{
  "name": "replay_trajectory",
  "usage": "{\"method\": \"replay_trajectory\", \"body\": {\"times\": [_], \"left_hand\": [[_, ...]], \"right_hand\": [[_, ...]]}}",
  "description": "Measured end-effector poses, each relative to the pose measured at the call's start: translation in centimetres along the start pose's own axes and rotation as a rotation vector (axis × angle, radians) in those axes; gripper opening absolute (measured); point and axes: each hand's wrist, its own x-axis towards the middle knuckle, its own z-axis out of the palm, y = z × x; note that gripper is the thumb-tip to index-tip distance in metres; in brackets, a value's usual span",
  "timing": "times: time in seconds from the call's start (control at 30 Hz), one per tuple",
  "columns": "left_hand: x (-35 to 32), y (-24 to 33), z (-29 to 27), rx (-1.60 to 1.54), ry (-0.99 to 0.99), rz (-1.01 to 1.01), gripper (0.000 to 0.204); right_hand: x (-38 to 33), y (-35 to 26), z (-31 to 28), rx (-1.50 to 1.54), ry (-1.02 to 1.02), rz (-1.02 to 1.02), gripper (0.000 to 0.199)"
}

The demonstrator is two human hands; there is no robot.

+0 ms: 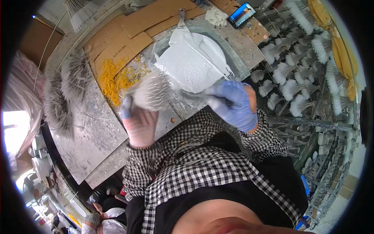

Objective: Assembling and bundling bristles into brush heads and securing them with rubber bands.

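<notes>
My left hand [141, 126], in a pale pink glove with bluish fingertips, is closed round a bundle of thin rods [152, 93]. The bundle's white, dense tips fan out toward the right and are smeared by motion. My right hand [237, 106] wears a blue glove. Its thumb and fingers come together beside the near edge of the white paste; a blurred greyish thing there cannot be made out. Just beyond both hands, thick white paste [191, 64] fills a shallow round container, with a thin rod lying across it. A scraper [181, 19] rests at its far edge.
Yellow rubber bands [113, 78] lie heaped left of the paste, near cardboard sheets [132, 27]. Bundles of grey rods [74, 78] lie at the table's left. A phone [241, 15] and crumpled cloth [216, 16] are at the back. Racks of white-tipped bundles [294, 74] stand right.
</notes>
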Motion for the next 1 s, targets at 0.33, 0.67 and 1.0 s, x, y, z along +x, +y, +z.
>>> {"method": "replay_trajectory", "body": {"times": [0.33, 0.67, 1.0], "left_hand": [[-4.9, -7.0, -9.4, 1.126, 0.003, 0.224, 0.044], [-4.5, -8.3, -9.6, 0.345, 0.129, 0.057, 0.043], [-5.1, -7.8, -8.4, 0.399, 0.094, 0.112, 0.053]], "right_hand": [[-0.4, -0.4, 3.4, 0.237, -0.083, 0.187, 0.015], [-1.2, 0.3, 3.5, 0.484, -0.139, 0.338, 0.02], [-1.7, 0.4, 4.1, 0.542, -0.122, 0.361, 0.02]]}}
